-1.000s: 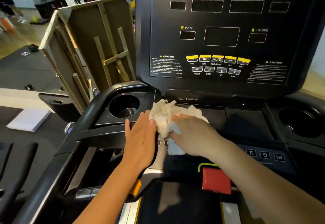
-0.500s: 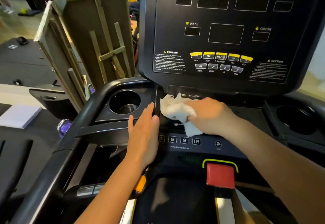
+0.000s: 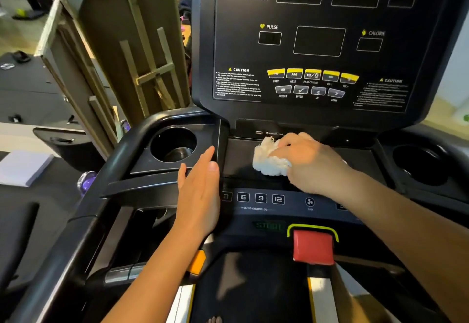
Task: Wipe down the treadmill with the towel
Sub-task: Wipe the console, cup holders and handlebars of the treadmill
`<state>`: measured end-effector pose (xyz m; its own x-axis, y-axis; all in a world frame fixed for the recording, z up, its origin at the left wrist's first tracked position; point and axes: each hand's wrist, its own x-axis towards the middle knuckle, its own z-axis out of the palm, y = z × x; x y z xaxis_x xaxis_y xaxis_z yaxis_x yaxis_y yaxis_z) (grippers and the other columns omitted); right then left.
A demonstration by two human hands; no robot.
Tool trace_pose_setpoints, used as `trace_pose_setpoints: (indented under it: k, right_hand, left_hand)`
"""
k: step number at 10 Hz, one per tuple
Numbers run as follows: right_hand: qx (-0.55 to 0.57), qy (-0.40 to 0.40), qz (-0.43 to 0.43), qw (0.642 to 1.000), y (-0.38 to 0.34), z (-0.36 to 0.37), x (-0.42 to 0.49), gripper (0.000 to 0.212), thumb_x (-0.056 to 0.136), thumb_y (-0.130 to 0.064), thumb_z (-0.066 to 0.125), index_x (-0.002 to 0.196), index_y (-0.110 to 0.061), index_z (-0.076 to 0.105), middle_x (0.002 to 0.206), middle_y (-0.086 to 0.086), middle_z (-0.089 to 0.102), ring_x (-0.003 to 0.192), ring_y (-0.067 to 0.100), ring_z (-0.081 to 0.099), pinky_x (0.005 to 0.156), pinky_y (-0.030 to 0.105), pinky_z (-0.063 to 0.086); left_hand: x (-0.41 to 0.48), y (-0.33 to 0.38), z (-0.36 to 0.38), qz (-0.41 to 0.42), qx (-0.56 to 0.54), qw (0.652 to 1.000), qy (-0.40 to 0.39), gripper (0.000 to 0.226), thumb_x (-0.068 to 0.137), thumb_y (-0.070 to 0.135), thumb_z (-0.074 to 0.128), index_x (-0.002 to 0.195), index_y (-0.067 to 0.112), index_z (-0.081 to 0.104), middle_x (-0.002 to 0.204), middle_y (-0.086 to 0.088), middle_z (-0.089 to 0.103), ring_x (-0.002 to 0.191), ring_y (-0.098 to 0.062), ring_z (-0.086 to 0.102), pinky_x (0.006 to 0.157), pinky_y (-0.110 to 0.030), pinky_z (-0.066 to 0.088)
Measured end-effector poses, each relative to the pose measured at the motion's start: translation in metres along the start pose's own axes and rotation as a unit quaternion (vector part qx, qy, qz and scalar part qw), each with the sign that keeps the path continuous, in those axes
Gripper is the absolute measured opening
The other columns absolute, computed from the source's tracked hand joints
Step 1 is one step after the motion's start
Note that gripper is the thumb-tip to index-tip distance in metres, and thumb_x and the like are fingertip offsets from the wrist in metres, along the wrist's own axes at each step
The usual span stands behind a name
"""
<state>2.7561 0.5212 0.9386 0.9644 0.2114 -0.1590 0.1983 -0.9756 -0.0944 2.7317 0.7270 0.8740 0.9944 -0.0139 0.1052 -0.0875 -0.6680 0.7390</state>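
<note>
The right hand (image 3: pixel 312 165) reaches forward, fingers curled over a bunched white towel (image 3: pixel 269 161), pressing it onto the flat black tray of the treadmill (image 3: pixel 416 43) below the display. The left hand (image 3: pixel 199 196) is flat, palm down, fingers straight, holding nothing, just beside the cup holder (image 3: pixel 173 145).

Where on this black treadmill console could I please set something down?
Bare: the flat black tray right of the right hand, up to the right round cup holder; the left round cup holder. Crowded: mid-tray, where that hand grips the crumpled white towel.
</note>
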Motion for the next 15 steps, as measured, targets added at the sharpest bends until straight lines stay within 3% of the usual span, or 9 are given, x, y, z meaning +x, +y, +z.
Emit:
trace_pose_setpoints:
  k: [1,4,5,8,9,11,13,14,15]
  right_hand:
    - [0.045,0.043,-0.001,0.998,-0.019,0.011,0.008,0.041,0.081,-0.003,0.049,0.111,-0.029,0.06,0.113,0.0,0.037,0.113,0.023,0.038,0.089,0.038,0.044]
    - [0.124,0.042,-0.095,0.987,-0.016,0.026,0.022,0.026,0.086,-0.007,0.041,0.09,-0.024,0.061,0.097,-0.007,0.062,0.095,0.016,0.057,0.085,0.037,0.048]
    - [0.118,0.054,-0.038,0.991,-0.013,0.022,0.031,0.025,0.087,-0.012,0.047,0.087,-0.035,0.055,0.103,-0.008,0.058,0.1,0.017,0.054,0.084,0.032,0.044]
    - [0.12,0.021,-0.057,0.991,-0.024,0.032,0.006,0.036,0.089,-0.024,0.042,0.115,-0.041,0.059,0.114,-0.005,0.063,0.103,0.022,0.057,0.084,0.035,0.05]
    - [0.119,0.051,-0.039,0.991,-0.012,0.035,0.021,0.026,0.081,-0.036,0.025,0.094,-0.05,0.042,0.111,-0.011,0.058,0.107,0.022,0.057,0.087,0.04,0.05]
    - [0.079,0.07,-0.082,0.991,-0.047,0.036,0.011,0.047,0.098,-0.04,0.041,0.144,-0.03,0.038,0.148,-0.005,0.042,0.133,0.02,0.041,0.109,0.037,0.033]
    - [0.075,0.067,-0.084,0.991,0.003,0.043,0.024,0.02,0.097,-0.044,0.022,0.106,-0.047,0.041,0.104,-0.018,0.052,0.098,0.01,0.051,0.086,0.036,0.047]
    - [0.031,0.081,-0.068,0.994,-0.026,0.05,0.028,0.036,0.094,-0.041,0.028,0.123,-0.036,0.05,0.123,-0.009,0.055,0.117,0.02,0.049,0.091,0.04,0.045]
    - [0.033,0.075,-0.119,0.989,-0.049,0.043,0.021,0.056,0.091,-0.048,0.017,0.135,-0.033,0.049,0.143,-0.007,0.047,0.135,0.018,0.038,0.109,0.042,0.035]
  left_hand:
    - [0.006,-0.013,0.007,0.051,0.074,0.996,0.011,0.04,0.106,0.015,0.035,0.145,0.017,0.036,0.144,0.004,0.05,0.137,-0.01,0.039,0.123,-0.043,-0.004]
    - [-0.001,-0.009,0.004,0.049,0.047,0.998,-0.004,0.047,0.107,0.031,0.017,0.153,0.024,0.028,0.144,0.005,0.049,0.139,0.002,0.029,0.122,-0.031,-0.01]
    - [-0.004,0.0,-0.001,0.019,-0.016,1.0,-0.01,0.048,0.108,0.032,0.014,0.15,0.022,0.034,0.138,0.021,0.032,0.109,0.044,-0.004,0.122,-0.035,-0.005]
    - [-0.004,-0.014,0.0,-0.071,-0.215,0.974,0.026,0.067,0.085,0.073,0.011,0.132,0.049,0.052,0.143,0.015,0.051,0.141,-0.01,0.036,0.119,-0.046,0.025]
    - [-0.005,-0.01,-0.003,-0.085,-0.199,0.976,0.011,0.06,0.086,0.069,0.01,0.128,0.057,0.05,0.146,0.017,0.048,0.145,-0.011,0.029,0.119,-0.048,0.025]
    - [-0.013,0.015,-0.012,0.005,-0.05,0.999,-0.003,0.056,0.098,0.035,0.02,0.145,0.016,0.046,0.135,0.0,0.055,0.123,0.002,0.038,0.118,-0.048,0.024]
    - [-0.012,0.018,-0.007,-0.05,-0.109,0.993,0.014,0.049,0.109,0.02,0.012,0.143,0.025,0.047,0.091,0.029,0.037,0.081,0.044,0.022,0.122,-0.042,0.013]
    - [-0.01,0.014,-0.007,0.032,-0.026,0.999,0.019,0.048,0.107,0.024,0.013,0.143,0.019,0.044,0.125,0.005,0.057,0.121,0.005,0.033,0.122,-0.048,0.016]
    - [-0.011,0.015,-0.004,0.099,0.028,0.994,-0.022,0.03,0.108,0.015,0.025,0.127,0.026,0.045,0.13,0.005,0.053,0.119,-0.005,0.033,0.121,-0.042,0.002]
